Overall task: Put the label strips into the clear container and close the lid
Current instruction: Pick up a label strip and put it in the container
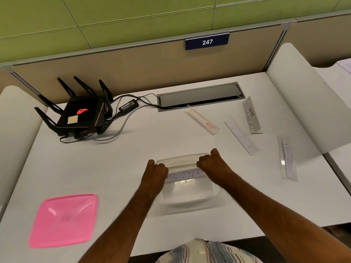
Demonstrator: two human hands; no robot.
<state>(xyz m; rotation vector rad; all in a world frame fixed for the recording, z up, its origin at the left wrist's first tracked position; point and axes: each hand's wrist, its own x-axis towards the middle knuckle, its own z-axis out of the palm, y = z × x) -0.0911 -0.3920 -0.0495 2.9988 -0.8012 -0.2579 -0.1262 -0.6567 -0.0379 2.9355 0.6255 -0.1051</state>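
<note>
A clear plastic container (190,198) sits open on the white desk in front of me. A label strip reading "BUTTER" (185,175) is held over its far half. My left hand (155,172) grips the strip's left end and my right hand (209,163) grips its right end. The pink lid (63,220) lies flat on the desk at the near left, apart from the container. Several more label strips lie to the right: one with a red tag (202,121), a plain one (242,137), a handwritten one (251,117), and one near the right edge (287,157).
A black router with antennas (81,112) and its power brick (128,106) and cables stand at the far left. A grey cable hatch (199,96) is set into the desk at the back. White side dividers (296,97) flank the desk.
</note>
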